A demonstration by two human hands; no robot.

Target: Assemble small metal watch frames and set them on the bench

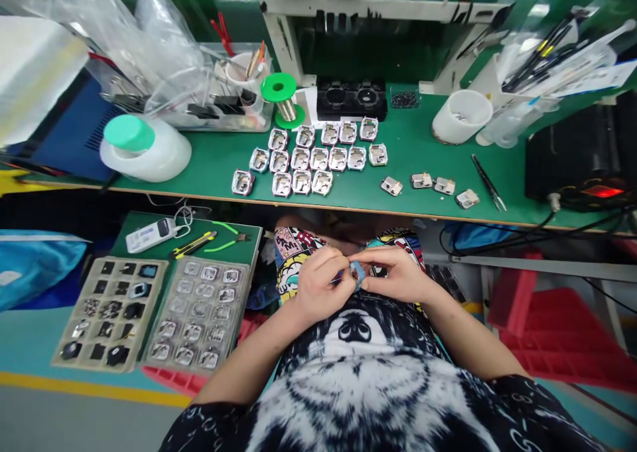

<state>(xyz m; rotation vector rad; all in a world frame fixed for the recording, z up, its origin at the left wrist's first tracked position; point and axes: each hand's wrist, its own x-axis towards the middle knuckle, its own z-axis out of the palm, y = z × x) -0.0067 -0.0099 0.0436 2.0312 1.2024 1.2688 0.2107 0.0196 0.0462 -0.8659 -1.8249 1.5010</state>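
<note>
Over my lap, my left hand (326,281) and my right hand (395,273) pinch a small blue watch case (357,275) between their fingertips. The case is tilted, and fingers cover part of it. On the green bench ahead, several similar open silver watch cases (319,159) lie in rough rows. To their right are several small metal modules (421,180) with orange tabs. A pair of tweezers (488,182) rests near them.
At left, a compartment box (158,291) of parts, a tray (237,336) of cases, green-handled cutters (226,237) and a utility knife (194,245). The bench holds a solder spool (279,88), a white bottle (164,156), a white cup (460,121) and a black device (572,153) with cables.
</note>
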